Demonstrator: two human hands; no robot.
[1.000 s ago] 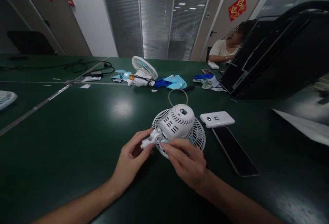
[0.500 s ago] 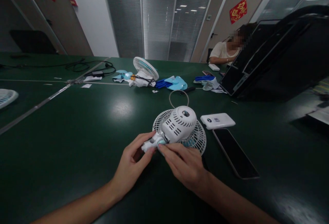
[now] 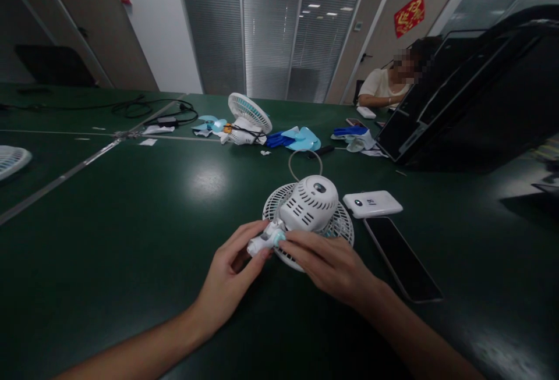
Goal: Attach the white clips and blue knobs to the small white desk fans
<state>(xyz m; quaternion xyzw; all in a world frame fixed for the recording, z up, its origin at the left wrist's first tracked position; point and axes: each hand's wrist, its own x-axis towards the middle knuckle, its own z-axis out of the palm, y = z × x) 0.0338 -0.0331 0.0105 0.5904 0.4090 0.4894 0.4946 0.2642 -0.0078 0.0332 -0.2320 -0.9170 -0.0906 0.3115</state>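
A small white fan (image 3: 309, 202) lies face down on its round grille (image 3: 346, 230), its vented motor housing on top. Between the fingers and thumb of my left hand (image 3: 229, 266) is the white neck bracket (image 3: 259, 244) that sticks out toward me from the housing. My right hand (image 3: 336, 260) pinches the light blue knob (image 3: 278, 237) on the side of that bracket. The fingertips of both hands are close together, and part of the grille is hidden behind my right hand. A thin grey loop (image 3: 304, 152) rises behind the housing.
Right of the fan lie a white device with a digit display (image 3: 373, 203) and a dark phone (image 3: 402, 258). Farther back are another fan (image 3: 248, 115), light blue blades (image 3: 303, 138), gloves (image 3: 356, 138) and cables (image 3: 140, 109). A large black case (image 3: 471, 95) stands right, near a seated person (image 3: 378, 89).
My right hand has shifted slightly up and right, its fingers still at the knob. My left hand keeps its hold on the bracket. The whole view has moved a little.
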